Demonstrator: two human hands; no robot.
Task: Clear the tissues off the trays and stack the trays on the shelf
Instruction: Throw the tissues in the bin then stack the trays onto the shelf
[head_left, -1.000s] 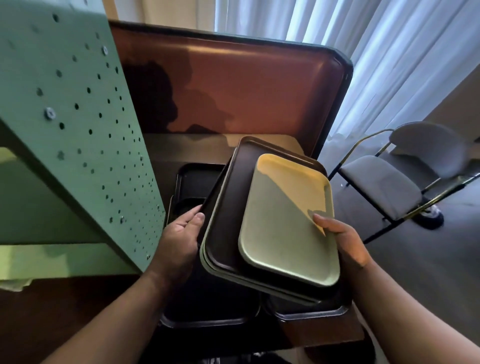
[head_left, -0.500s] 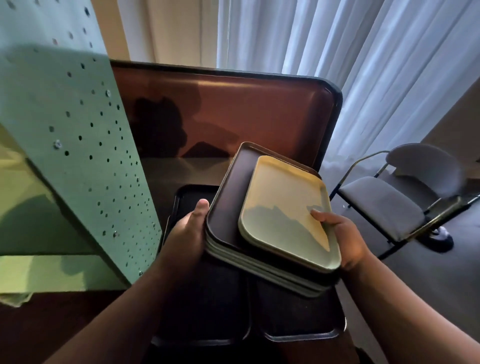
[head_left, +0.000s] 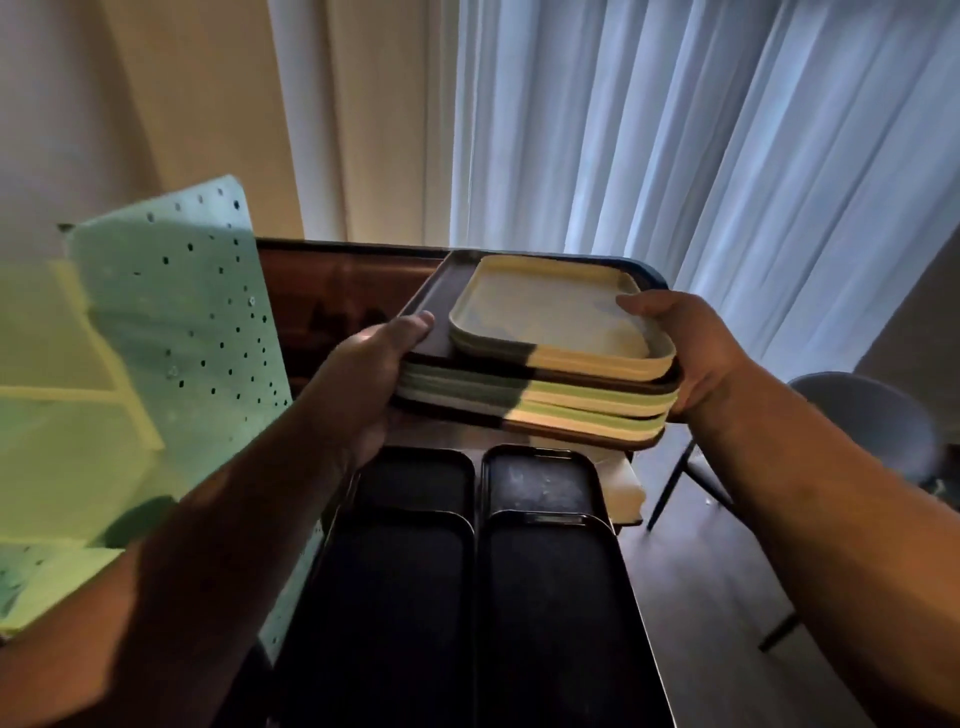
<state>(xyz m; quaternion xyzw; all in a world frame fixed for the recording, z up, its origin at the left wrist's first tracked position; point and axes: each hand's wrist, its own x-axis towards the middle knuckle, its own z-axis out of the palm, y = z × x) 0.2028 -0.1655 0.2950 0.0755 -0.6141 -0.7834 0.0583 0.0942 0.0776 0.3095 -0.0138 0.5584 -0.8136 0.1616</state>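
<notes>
I hold a stack of trays (head_left: 540, 395) in the air, brown and pale green ones, with a smaller cream tray (head_left: 550, 317) lying on top. My left hand (head_left: 363, 374) grips the stack's left edge, thumb over the rim. My right hand (head_left: 685, 348) grips the right edge, thumb on the cream tray. The stack is level and raised above several black trays (head_left: 540, 571) that lie in two rows on the table below. The green perforated shelf (head_left: 171, 322) stands to the left. No tissues show on the trays.
A dark wooden panel (head_left: 332, 291) stands behind the stack. White curtains (head_left: 675, 156) hang at the back. A grey chair (head_left: 872, 421) stands on the floor at the right, past the table's edge. A white object (head_left: 626, 493) lies right of the black trays.
Both hands have lifted the stack higher and levelled it from its earlier tilt. The view has swung upward, so the shelf's top and the curtains now show.
</notes>
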